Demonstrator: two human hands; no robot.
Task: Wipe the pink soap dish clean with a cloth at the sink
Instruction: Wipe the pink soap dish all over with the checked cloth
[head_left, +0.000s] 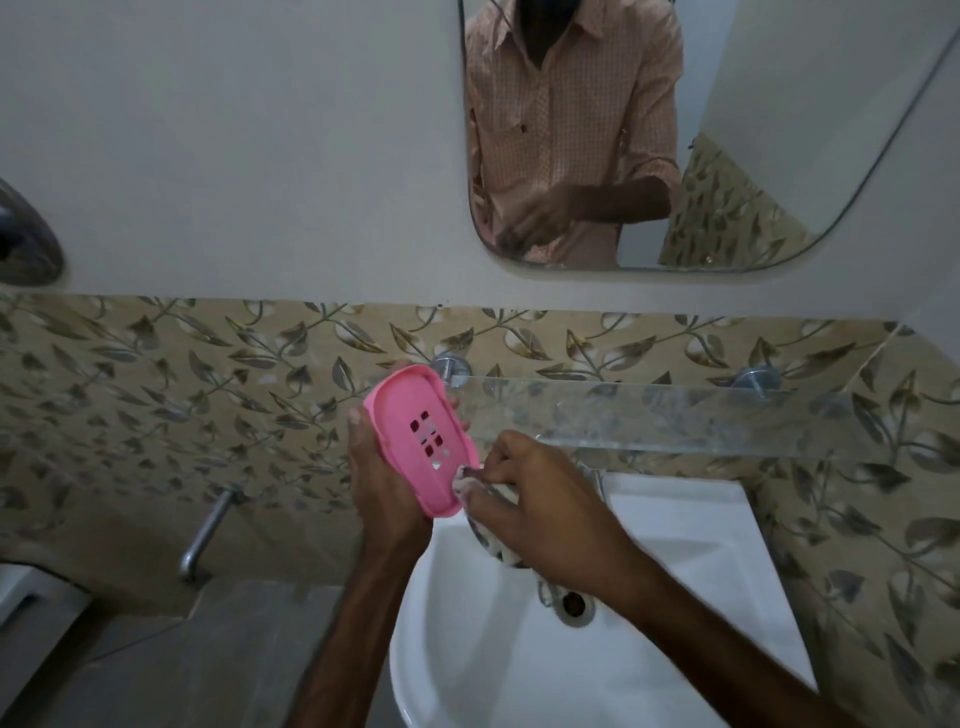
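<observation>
1. The left hand (382, 486) is raised in front of the wall tiles, wrist bent, palm cupped behind the pink soap dish (418, 440); its thumb lies along the dish's left rim and fingertips show past the right rim, so the hand is closed around the dish.
2. The right hand (540, 506) reaches in from the lower right, fingers curled and pinched shut on a bunched cloth (467, 486), which touches the dish's lower right edge.
3. One dish: smooth pink plastic, oval with a raised rim, tilted with its inner face toward the camera, held above the left edge of the sink. Its floor has a small cluster of square drain holes; the exact count is unclear.
4. One cloth: pale, crumpled, with a patterned part hanging beneath the right hand.
5. One sink (467, 649): glossy white ceramic, rounded basin, one round drain (573, 604).
6. One clear glass shelf (675, 415) on two round metal mounts.
7. One metal tap (205, 535) juts from the leaf-patterned tiles.
8. One rounded mirror (753, 130) reflects a person in a checked shirt.
</observation>
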